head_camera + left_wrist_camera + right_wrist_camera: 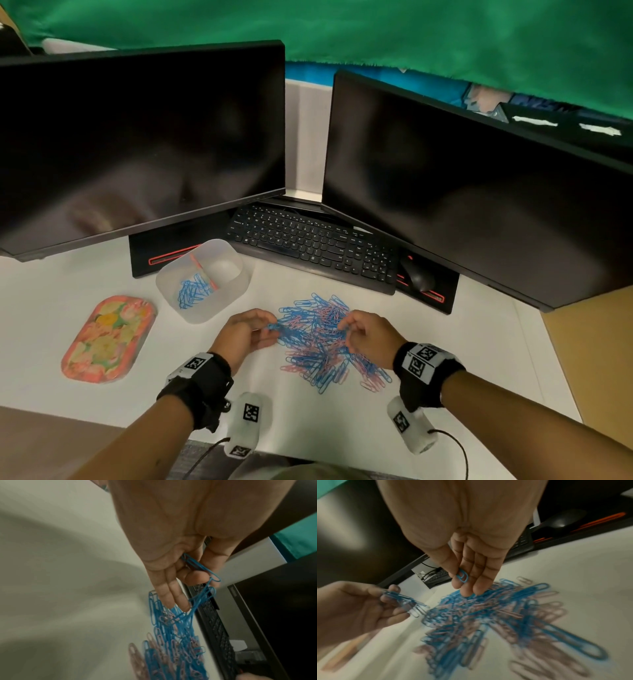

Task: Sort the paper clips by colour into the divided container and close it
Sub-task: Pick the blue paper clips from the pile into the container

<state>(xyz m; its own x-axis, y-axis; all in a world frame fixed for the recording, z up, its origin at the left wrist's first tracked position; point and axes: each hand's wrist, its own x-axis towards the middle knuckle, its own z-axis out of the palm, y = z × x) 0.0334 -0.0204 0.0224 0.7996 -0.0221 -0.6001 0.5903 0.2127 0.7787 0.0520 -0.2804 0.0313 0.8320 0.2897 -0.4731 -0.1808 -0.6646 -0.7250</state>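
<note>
A green cloth (pixel 376 31) hung across the back of the room above my white desk (pixel 41 308); two dark monitors (pixel 137 137) stood angled toward each other, with a black keyboard (pixel 308 243) and a mouse (pixel 416 274) tucked beneath them; at my left lay the flowered lid (pixel 108 337), and beside it the divided container (pixel 236 284) stood uncovered, blue clips in its near compartment; the mixed heap of blue and pink paper clips (pixel 322 346) sprawled before me; my left hand (pixel 245 334) pinched a bunch of blue clips (pixel 202 568) at the heap's edge; my right hand (pixel 368 334) pinched a single blue clip (pixel 462 576) just above the heap.
</note>
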